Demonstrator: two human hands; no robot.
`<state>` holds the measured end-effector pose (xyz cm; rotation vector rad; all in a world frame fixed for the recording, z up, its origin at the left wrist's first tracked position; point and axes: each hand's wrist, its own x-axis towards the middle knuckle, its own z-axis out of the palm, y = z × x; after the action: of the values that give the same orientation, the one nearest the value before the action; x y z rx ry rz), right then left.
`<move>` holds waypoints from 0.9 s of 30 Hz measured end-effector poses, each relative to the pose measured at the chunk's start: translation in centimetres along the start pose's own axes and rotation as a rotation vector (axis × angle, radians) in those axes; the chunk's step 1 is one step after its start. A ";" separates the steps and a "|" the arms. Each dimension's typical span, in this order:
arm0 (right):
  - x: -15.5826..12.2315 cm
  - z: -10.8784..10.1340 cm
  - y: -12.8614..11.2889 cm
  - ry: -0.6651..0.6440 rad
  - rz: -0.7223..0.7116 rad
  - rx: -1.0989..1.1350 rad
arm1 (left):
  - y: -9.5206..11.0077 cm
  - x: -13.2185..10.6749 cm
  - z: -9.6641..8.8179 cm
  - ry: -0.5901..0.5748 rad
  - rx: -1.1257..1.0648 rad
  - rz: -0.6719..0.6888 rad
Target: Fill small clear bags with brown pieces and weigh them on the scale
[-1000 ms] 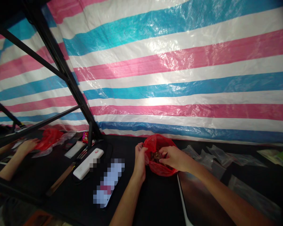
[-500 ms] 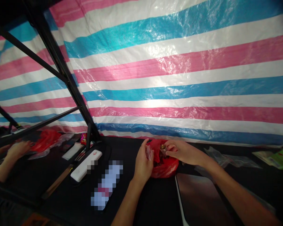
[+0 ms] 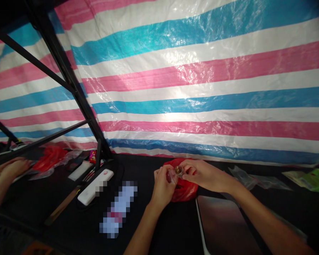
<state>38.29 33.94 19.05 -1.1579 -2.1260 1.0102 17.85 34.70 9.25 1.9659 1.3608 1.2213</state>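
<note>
My left hand is closed on a small clear plastic bag, its mouth turned to the right. Between the fingertips of my right hand is a small clear cup filled with little brownish pieces; its exact kind is too small to tell. The cup's rim is right at the mouth of the clear bag, and I cannot tell whether they touch. Both hands are over an open red plastic bag on the black table, and they hide most of its contents.
A dark flat device with a pale edge lies near my right forearm. Left are a blurred-out phone and a white power strip. Clear bags and a green packet lie right. Beyond a black post, another person's hands work.
My right hand has brought the small cup left and slightly down to the clear bag. My left hand's fingers have curled in around the bag. The other person's hands have shifted left.
</note>
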 end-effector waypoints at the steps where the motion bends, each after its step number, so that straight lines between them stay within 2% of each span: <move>1: -0.1 0.2 -0.2 0.016 0.016 -0.044 | 0.1 0.0 0.0 -0.002 -0.005 -0.009; 4: -0.2 0.7 -0.7 0.042 0.046 -0.167 | 0.0 -0.1 0.0 0.007 -0.012 -0.018; 12: -0.4 1.8 -1.6 0.105 0.026 -0.403 | -0.3 -0.2 0.0 0.022 0.033 0.094; 19: 0.0 2.6 -1.1 0.100 -0.039 -0.420 | 0.3 -0.4 -0.3 -0.004 0.113 0.197; 27: 0.5 3.0 -1.2 0.081 -0.215 -0.274 | 0.2 -0.1 -0.3 -0.015 0.043 0.021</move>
<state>35.30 32.87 18.29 -1.0430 -2.3150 0.5812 17.68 34.44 9.53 2.0192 1.3730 1.1931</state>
